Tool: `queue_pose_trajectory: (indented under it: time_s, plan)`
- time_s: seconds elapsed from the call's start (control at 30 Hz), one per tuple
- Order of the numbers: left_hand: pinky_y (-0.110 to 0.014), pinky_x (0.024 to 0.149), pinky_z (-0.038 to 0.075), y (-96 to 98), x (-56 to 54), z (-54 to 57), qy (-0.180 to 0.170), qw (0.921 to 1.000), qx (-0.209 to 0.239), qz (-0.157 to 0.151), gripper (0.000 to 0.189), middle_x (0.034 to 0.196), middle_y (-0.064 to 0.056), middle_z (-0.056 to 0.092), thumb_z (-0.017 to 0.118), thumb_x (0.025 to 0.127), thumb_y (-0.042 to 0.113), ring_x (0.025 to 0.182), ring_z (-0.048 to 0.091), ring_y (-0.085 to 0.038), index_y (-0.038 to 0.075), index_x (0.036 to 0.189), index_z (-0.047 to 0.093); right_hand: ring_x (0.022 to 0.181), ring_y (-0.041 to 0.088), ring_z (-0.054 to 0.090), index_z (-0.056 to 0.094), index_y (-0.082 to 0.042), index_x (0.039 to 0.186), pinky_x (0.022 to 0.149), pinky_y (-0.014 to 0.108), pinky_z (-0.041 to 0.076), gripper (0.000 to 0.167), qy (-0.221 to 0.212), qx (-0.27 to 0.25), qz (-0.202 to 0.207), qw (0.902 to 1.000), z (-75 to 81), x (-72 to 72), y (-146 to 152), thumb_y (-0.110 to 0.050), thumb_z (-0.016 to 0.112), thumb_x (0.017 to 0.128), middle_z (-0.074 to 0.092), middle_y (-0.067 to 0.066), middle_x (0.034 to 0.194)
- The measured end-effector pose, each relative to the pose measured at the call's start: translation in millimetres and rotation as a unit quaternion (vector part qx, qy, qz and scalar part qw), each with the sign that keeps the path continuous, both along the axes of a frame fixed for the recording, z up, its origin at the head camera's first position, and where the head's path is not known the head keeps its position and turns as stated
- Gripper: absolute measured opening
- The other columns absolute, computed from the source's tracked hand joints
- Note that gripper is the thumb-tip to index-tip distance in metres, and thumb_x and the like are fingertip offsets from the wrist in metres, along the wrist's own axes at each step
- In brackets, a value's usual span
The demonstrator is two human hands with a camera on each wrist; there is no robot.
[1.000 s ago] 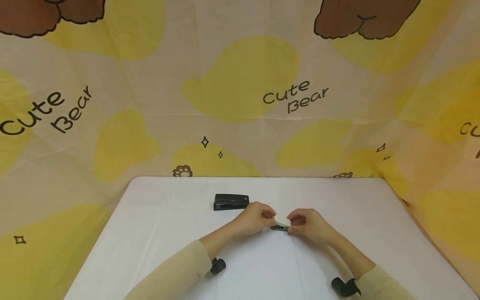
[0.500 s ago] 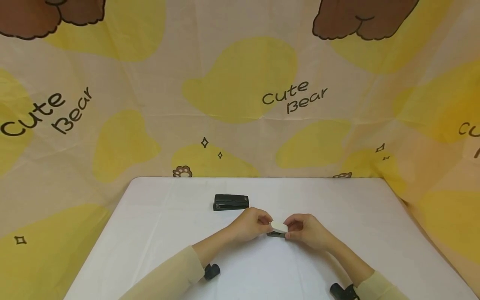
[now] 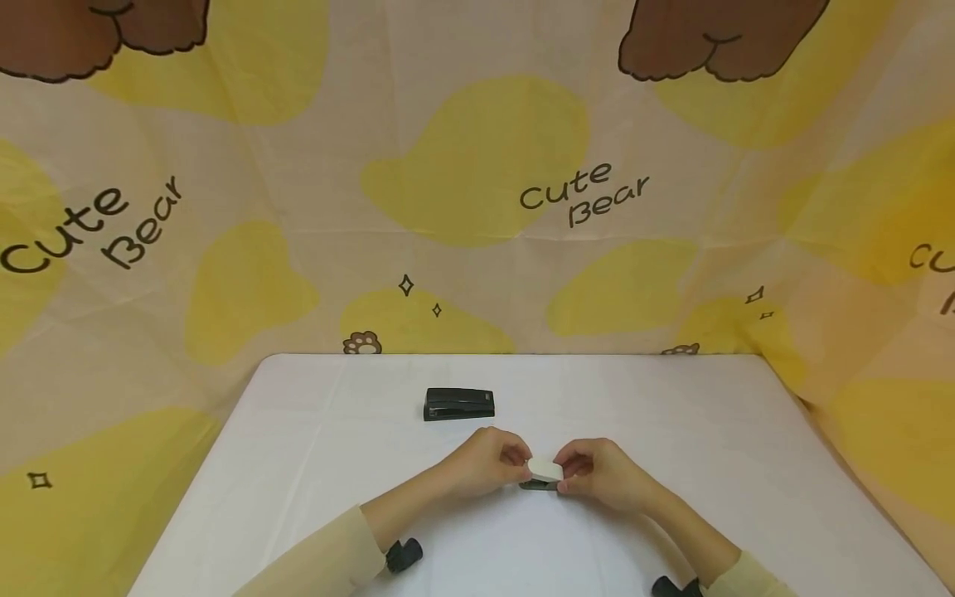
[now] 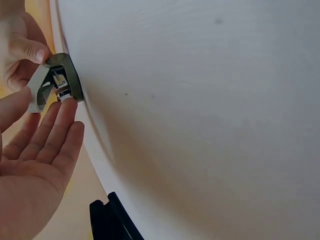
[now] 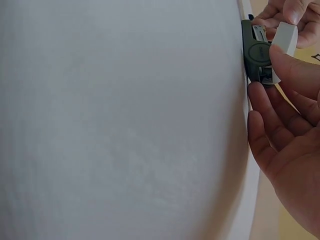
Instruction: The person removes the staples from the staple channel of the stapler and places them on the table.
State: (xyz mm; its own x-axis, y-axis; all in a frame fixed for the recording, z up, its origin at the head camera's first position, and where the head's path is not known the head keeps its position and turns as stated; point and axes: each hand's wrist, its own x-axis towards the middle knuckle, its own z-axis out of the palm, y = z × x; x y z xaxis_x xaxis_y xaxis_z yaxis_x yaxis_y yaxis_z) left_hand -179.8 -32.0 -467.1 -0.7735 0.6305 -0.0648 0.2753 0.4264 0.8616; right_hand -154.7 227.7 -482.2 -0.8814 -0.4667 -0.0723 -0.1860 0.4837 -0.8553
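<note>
Both of my hands hold one small stapler [image 3: 543, 473] just above the white table [image 3: 313, 464], near its middle. It has a white top [image 4: 36, 92] and a dark green base [image 5: 254, 52], hinged slightly apart so the metal staple channel shows. My left hand [image 3: 515, 464] pinches its left end between thumb and fingertips [image 4: 64, 107]. At the other end my right hand [image 3: 567, 474] has its thumb on the white top [image 5: 285, 37], with fingers [image 5: 260, 105] under the base.
A black stapler [image 3: 458, 404] lies shut on the table behind my left hand, apart from it. A cartoon bear cloth [image 3: 477, 207] hangs behind the far edge. Black wrist mounts [image 3: 403, 554] show on both forearms.
Both hands, still holding the small stapler, have drawn back toward me and slightly left, away from the black stapler. The black stapler has stayed put.
</note>
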Motion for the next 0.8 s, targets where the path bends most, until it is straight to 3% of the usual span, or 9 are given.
queue_pose_trajectory:
  time_s: [0.4, 0.8]
  plan:
    - [-0.022, 0.068, 0.053, -13.1, 9.9, 3.5, -0.022, 0.9997, -0.004, -0.001, 0.011, 0.084, 0.010, 0.071, 0.080, 0.091, 0.010, 0.077, 0.065, -0.004, 0.007, 0.101, 0.077, 0.089, 0.014, 0.067, 0.073, -0.011, 0.105, 0.080, 0.024, 0.053, 0.024, -0.008, -0.002, 0.013, 0.9999, -3.0, 8.7, -10, -0.017, 0.087, 0.087, 0.071, -0.003, 0.097]
    - [-0.022, 0.068, 0.053, -19.9, 16.8, 5.7, -0.032, 0.9994, 0.008, -0.004, 0.012, 0.084, 0.007, 0.072, 0.080, 0.091, 0.008, 0.077, 0.066, -0.006, 0.003, 0.101, 0.077, 0.090, 0.013, 0.066, 0.073, -0.014, 0.106, 0.082, 0.024, 0.052, 0.022, -0.005, 0.011, 0.017, 0.9998, -2.3, 15.3, -18, -0.017, 0.086, 0.088, 0.071, -0.006, 0.097]
